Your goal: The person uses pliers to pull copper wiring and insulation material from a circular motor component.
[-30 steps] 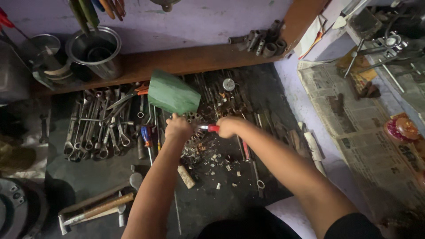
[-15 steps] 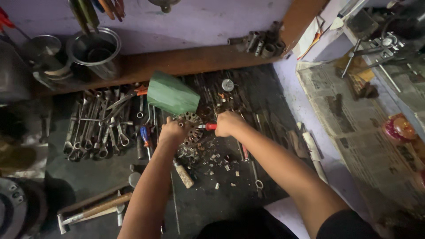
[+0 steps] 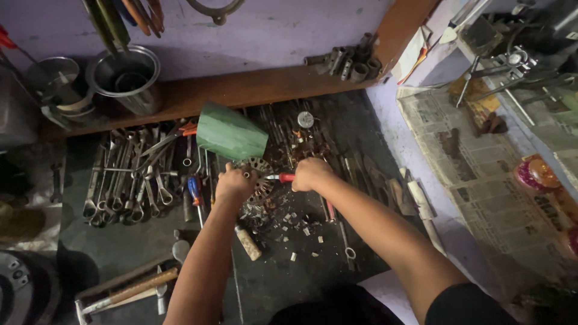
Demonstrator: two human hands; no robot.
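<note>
Round perforated metal disc [image 3: 260, 174] on the dark workbench [image 3: 120, 253], edge gripped by left hand [image 3: 233, 184], partly hidden, right hand [image 3: 310, 173] clamped on red-handled tool [image 3: 282, 177], tip unclear, green cone [image 3: 230, 133] just behind, spanners [image 3: 129, 180] left.

Both arms extended forward, hands closed, close together at centre.

Left hand [image 3: 233, 183]: fist-like grip, knuckles up, forearm running from near-left toward the far side. Right hand [image 3: 310, 174]: fingers curled shut, forearm bare, angled in from near-right; the two hands sit just apart.

two hands [image 3: 235, 183], one green cone [image 3: 230, 132], two metal pots [image 3: 125, 75], one hammer [image 3: 129, 290]
</note>
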